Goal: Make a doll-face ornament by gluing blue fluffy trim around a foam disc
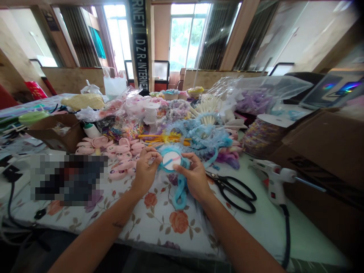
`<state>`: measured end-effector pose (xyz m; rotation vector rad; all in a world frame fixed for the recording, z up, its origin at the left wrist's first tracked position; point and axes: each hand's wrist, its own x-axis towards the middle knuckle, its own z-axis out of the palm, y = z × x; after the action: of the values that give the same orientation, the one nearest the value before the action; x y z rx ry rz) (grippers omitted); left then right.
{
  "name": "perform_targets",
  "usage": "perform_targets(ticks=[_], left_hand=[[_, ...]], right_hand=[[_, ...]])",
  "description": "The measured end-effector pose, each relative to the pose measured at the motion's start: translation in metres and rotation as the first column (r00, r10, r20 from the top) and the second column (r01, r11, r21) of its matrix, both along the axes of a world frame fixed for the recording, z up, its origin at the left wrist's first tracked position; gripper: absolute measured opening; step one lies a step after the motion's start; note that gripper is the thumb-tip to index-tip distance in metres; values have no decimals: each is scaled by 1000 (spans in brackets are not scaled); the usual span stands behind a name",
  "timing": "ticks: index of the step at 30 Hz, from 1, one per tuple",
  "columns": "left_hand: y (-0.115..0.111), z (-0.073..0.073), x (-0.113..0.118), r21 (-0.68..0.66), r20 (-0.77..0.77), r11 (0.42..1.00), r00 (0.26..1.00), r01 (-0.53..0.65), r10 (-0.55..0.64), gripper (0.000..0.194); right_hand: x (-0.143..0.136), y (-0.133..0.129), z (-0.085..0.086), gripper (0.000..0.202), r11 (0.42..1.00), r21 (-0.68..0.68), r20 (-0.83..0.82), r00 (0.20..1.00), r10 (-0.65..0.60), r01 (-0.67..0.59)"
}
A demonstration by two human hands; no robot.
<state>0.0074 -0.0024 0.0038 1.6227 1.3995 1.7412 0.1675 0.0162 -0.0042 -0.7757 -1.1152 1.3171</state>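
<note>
Between my hands is a round white disc (171,160) with a blue strip and a pink strip on its face and fluffy light-blue trim around it. My left hand (148,167) pinches the trim at the disc's left side. With its thumb on the disc's lower right edge, my right hand (195,175) grips the disc and trim. A loop of blue ribbon (179,195) hangs below onto the flowered tablecloth (155,227). Black-handled scissors (234,191) lie just right of my right hand, their blades partly hidden by it.
A white glue gun (274,182) and its cable stand at the right, beside a large cardboard box (324,151). Pink shoe-like pieces (122,149), blue ruffled trim (204,140) and a spool (264,134) lie beyond my hands. A small open carton (57,132) is at left.
</note>
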Motion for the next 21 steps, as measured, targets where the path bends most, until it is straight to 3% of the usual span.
perform_targets(ticks=[4,11,17,21], left_hand=[[-1,0,1,29,-41,999,998,-44,45,17],[5,-3,-4,-22,112,999,994,24,-21,26],[2,4,-4,-32,-41,997,997,-74,73,17],[4,3,-4,-79,-34,995,998,-52,50,16]], right_hand=[[0,0,2,41,1000,6,6,1000,-13,13],[1,-1,6,40,991,83,142,983,-118,107],[1,-2,6,34,963,204,252,942,-223,173],[1,-4,4,29,931,308,335,893,-299,196]])
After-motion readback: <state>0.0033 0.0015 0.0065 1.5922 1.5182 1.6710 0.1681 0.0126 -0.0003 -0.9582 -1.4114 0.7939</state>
